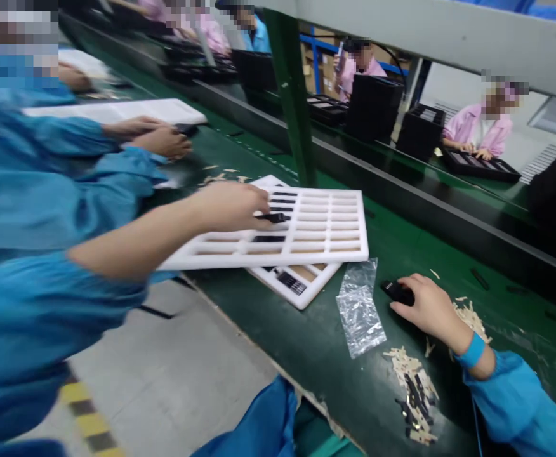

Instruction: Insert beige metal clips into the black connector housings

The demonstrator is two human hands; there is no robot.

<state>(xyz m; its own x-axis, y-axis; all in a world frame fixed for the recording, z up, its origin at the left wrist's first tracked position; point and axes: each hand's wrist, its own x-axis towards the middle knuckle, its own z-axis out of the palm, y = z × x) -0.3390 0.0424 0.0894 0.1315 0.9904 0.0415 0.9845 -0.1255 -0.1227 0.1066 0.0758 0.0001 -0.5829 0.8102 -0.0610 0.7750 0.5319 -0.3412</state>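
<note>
My left hand (pixel 233 206) reaches over a white foam tray (pixel 335 251) with rows of slots and pinches a small black part (pixel 273 218) above one slot. Several slots hold black parts. A second white tray (pixel 297 285) lies partly under the first. My right hand (pixel 430 308) rests on the green belt (pixel 316 343), fingers closed on another small black part (pixel 397 292). A clear plastic bag (pixel 358 311) lies between the trays and my right hand.
Small tan strips and black parts (pixel 414 387) lie scattered near my right wrist. A green post (pixel 292 89) stands behind the trays. A co-worker's hands (pixel 157 136) work at another white tray (pixel 116 111) to the left. People in pink sit across at black trays (pixel 480 165).
</note>
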